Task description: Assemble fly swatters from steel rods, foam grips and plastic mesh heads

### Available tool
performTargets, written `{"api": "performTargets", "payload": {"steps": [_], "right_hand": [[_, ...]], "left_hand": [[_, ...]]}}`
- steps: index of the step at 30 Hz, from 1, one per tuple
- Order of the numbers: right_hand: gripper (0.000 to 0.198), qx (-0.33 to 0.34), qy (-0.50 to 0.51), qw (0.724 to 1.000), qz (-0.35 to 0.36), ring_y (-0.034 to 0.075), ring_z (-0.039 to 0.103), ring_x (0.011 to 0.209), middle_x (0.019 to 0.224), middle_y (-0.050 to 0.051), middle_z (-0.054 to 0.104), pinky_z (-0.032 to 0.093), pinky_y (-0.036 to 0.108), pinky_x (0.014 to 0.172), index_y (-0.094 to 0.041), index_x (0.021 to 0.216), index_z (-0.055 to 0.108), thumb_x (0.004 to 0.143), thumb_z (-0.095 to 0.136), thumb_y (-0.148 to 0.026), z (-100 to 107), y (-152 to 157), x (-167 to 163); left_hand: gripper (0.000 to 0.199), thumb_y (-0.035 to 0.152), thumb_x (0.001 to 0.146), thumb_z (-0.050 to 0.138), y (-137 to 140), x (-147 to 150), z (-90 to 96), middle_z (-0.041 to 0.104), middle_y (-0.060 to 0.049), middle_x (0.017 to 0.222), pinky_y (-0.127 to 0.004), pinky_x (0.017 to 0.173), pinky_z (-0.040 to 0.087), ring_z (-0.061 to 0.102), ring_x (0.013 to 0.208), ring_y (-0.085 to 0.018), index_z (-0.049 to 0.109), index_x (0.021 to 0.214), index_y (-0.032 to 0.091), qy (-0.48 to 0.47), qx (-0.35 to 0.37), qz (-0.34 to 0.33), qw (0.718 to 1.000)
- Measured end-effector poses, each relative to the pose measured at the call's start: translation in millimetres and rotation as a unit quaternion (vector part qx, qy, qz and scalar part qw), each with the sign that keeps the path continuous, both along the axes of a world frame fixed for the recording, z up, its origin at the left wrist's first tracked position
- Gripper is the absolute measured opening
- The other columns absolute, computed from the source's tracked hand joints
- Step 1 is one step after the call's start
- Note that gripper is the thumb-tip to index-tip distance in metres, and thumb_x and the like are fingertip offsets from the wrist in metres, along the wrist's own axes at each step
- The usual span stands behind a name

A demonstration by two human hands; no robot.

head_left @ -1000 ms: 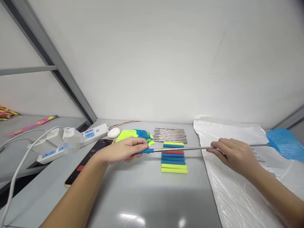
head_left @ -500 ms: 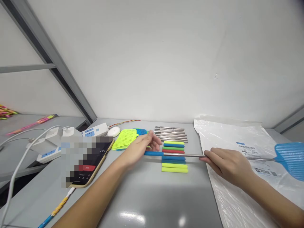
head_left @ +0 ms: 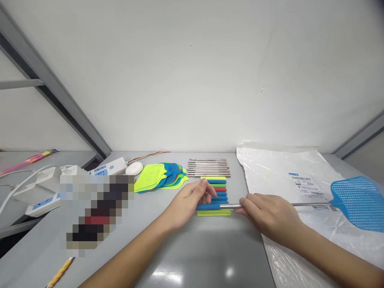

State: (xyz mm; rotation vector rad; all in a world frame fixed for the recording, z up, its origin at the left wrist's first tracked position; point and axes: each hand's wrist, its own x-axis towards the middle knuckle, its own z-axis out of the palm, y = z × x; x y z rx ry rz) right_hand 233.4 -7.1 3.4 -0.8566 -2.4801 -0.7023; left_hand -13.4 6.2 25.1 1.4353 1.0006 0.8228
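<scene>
A blue fly swatter (head_left: 357,204) with a metal shaft and blue grip lies level across both hands. My right hand (head_left: 270,214) is closed around its shaft. The blue grip (head_left: 208,207) points left, its end against the palm of my left hand (head_left: 190,200). Those left fingers are loosely curled above the grip, not wrapped round it. Behind and beneath lies a row of coloured grips (head_left: 220,193) in yellow, blue, green and red. Metal rods (head_left: 208,168) lie side by side farther back. Yellow and blue mesh swatter heads (head_left: 153,176) are piled to their left.
A white plastic mailing bag (head_left: 279,168) with labels covers the right of the grey table (head_left: 180,248). At left are a blurred-out phone (head_left: 96,220), a white power strip (head_left: 111,166), a round white disc (head_left: 134,168) and cables. A wall stands behind.
The swatter's shaft is shorter between grip and head, and my hands are closer together. My left fingers have curled in more. The camera view has shifted to the right.
</scene>
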Motion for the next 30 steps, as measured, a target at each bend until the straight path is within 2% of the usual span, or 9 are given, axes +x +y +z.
{"api": "performTargets", "payload": {"steps": [2, 4, 8, 14, 19, 22, 24, 27, 30], "right_hand": [[0.034, -0.003, 0.006, 1.0, -0.002, 0.011, 0.04, 0.048, 0.057, -0.003, 0.047, 0.018, 0.03, 0.049, -0.019, 0.067, 0.05, 0.098, 0.045, -0.031, 0.4, -2.9, -4.3], [0.032, -0.016, 0.009, 1.0, 0.0, 0.011, 0.041, 0.049, 0.057, -0.003, 0.047, 0.018, 0.03, 0.049, -0.019, 0.069, 0.051, 0.098, 0.045, -0.031, 1.8, -4.9, -7.0], [0.029, -0.048, 0.016, 0.999, 0.014, 0.011, 0.044, 0.051, 0.059, -0.003, 0.051, 0.024, 0.028, 0.052, -0.018, 0.077, 0.057, 0.098, 0.045, -0.034, 5.8, -0.8, -1.0], [0.032, -0.065, 0.036, 0.996, -0.048, 0.013, 0.047, 0.054, 0.061, -0.001, 0.055, 0.029, 0.028, 0.056, -0.019, 0.078, 0.061, 0.099, 0.042, -0.034, 10.7, 22.9, 29.9], [0.029, -0.07, 0.044, 0.996, -0.038, 0.011, 0.045, 0.052, 0.06, -0.002, 0.054, 0.026, 0.027, 0.052, -0.018, 0.077, 0.06, 0.098, 0.044, -0.031, 6.5, 23.6, 34.7], [0.028, -0.067, 0.044, 0.996, -0.031, 0.01, 0.044, 0.05, 0.059, -0.002, 0.051, 0.023, 0.027, 0.05, -0.019, 0.075, 0.058, 0.098, 0.044, -0.029, 5.2, 16.1, 28.2], [0.028, -0.061, 0.04, 0.997, -0.024, 0.01, 0.043, 0.05, 0.058, -0.003, 0.05, 0.023, 0.027, 0.05, -0.019, 0.074, 0.057, 0.098, 0.044, -0.029, 5.4, 10.9, 21.8], [0.028, -0.056, 0.036, 0.998, -0.008, 0.01, 0.044, 0.051, 0.059, -0.003, 0.051, 0.021, 0.028, 0.05, -0.019, 0.074, 0.056, 0.098, 0.044, -0.027, 5.0, 4.2, 11.9], [0.028, -0.059, 0.032, 0.998, 0.001, 0.01, 0.043, 0.051, 0.059, -0.003, 0.05, 0.021, 0.029, 0.05, -0.019, 0.073, 0.054, 0.098, 0.044, -0.026, 2.5, -0.4, 4.2]], "left_hand": [[0.049, 0.057, 0.092, 0.036, -1.7, -1.9, 5.0, 0.057, -0.003, 0.078, -0.027, 0.073, 0.044, 0.053, 0.075, -0.015, 0.063, 0.085, 0.017, 0.016, 0.005, -0.008, 1.0], [0.045, 0.057, 0.09, 0.04, -3.7, -6.5, 11.1, 0.057, -0.002, 0.078, -0.026, 0.066, 0.045, 0.053, 0.068, -0.013, 0.062, 0.088, 0.018, 0.056, -0.01, -0.045, 0.997], [0.043, 0.06, 0.084, 0.049, -4.9, -20.8, 20.1, 0.047, 0.004, 0.064, -0.022, 0.048, 0.037, 0.042, 0.049, -0.009, 0.062, 0.09, 0.02, 0.157, -0.065, -0.124, 0.978], [0.04, 0.056, 0.085, 0.05, 10.5, -56.7, 27.3, 0.042, 0.004, 0.063, -0.022, 0.05, 0.038, 0.039, 0.053, -0.009, 0.061, 0.089, 0.019, 0.169, -0.053, -0.096, 0.979], [0.036, 0.051, 0.089, 0.047, 15.7, -72.3, 30.7, 0.049, 0.003, 0.063, -0.023, 0.055, 0.039, 0.046, 0.055, -0.01, 0.062, 0.09, 0.018, 0.157, -0.033, -0.093, 0.983], [0.039, 0.051, 0.091, 0.043, 14.8, -67.6, 29.1, 0.055, 0.001, 0.067, -0.025, 0.057, 0.043, 0.053, 0.057, -0.012, 0.062, 0.097, 0.018, 0.139, -0.034, -0.064, 0.988], [0.039, 0.051, 0.09, 0.045, 13.0, -59.0, 26.3, 0.06, -0.002, 0.079, -0.027, 0.061, 0.048, 0.056, 0.059, -0.012, 0.062, 0.1, 0.018, 0.113, -0.046, -0.068, 0.99], [0.039, 0.053, 0.089, 0.048, 8.0, -39.6, 19.6, 0.061, -0.005, 0.096, -0.031, 0.068, 0.052, 0.057, 0.063, -0.011, 0.062, 0.095, 0.017, 0.075, -0.057, -0.092, 0.991], [0.042, 0.055, 0.089, 0.045, 2.5, -20.1, 11.1, 0.06, -0.005, 0.095, -0.031, 0.069, 0.052, 0.058, 0.065, -0.011, 0.063, 0.091, 0.017, 0.057, -0.053, -0.097, 0.992]]}}
